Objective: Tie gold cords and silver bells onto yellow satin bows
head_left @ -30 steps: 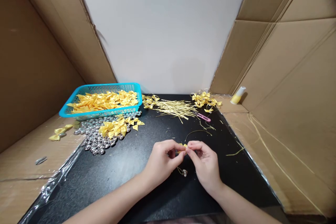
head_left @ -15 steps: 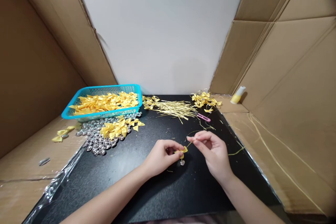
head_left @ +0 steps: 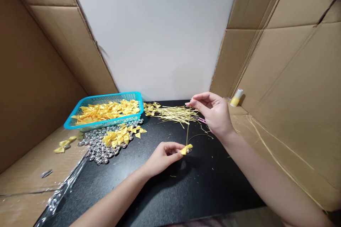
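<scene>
My left hand [head_left: 163,156] pinches a small yellow ribbon bow [head_left: 186,149] just above the black mat [head_left: 160,191]. A thin gold cord [head_left: 187,133] runs up from the bow to my right hand [head_left: 213,113], which pinches its upper end, raised over the far part of the mat. A small silver bell seems to sit right behind the bow, mostly hidden.
A turquoise basket [head_left: 103,98] of yellow bows stands at the back left, with a heap of silver bells [head_left: 98,145] and loose bows [head_left: 119,134] before it. Cut gold cords [head_left: 176,113] lie at the back. A yellow bottle [head_left: 236,97] stands right. Cardboard walls enclose both sides.
My right hand has risen and moved away toward the back, drawing the gold cord taut through the bow. My left hand stayed low with the bow. The hanging bell came up against the bow.
</scene>
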Demonstrator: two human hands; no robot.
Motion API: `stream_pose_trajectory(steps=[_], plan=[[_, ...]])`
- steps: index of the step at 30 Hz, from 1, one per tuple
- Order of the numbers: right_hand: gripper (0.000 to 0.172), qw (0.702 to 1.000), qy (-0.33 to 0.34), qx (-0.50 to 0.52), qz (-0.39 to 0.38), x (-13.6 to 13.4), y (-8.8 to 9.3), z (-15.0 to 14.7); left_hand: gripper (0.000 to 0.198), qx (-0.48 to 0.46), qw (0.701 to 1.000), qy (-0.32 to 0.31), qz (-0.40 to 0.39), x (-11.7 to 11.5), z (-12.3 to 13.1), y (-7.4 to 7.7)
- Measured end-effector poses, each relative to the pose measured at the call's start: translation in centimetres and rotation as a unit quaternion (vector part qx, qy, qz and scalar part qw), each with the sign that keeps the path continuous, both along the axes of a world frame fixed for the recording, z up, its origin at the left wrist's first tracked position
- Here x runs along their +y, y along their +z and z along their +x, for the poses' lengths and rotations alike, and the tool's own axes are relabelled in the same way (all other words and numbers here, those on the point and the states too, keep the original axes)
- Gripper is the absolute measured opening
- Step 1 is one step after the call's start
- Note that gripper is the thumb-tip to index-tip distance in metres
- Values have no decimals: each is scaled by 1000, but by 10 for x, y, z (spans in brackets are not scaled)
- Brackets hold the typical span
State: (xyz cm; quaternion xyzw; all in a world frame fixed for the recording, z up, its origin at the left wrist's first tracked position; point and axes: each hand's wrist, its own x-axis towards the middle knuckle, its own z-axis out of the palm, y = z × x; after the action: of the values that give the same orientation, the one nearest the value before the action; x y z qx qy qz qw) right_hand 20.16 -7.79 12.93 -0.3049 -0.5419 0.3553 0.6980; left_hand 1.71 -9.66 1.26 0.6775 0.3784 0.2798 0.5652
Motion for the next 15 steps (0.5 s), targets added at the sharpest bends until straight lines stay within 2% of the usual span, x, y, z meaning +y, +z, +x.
stream_pose_trajectory(steps=[5,9,12,15], plan=[[14,1000,11,-17,-18,1,10,-3,69,38,984,51,166,-3,-3,1],[16,999,24,-29,-19,3,16,-5,76,47,964,61,255,5,-2,9],[19,998,39,-36,-22,6,18,-6,65,52,952,34,301,24,0,20],[20,998,34,-49,-21,10,17,-4,36,64,954,-37,291,44,3,28]])
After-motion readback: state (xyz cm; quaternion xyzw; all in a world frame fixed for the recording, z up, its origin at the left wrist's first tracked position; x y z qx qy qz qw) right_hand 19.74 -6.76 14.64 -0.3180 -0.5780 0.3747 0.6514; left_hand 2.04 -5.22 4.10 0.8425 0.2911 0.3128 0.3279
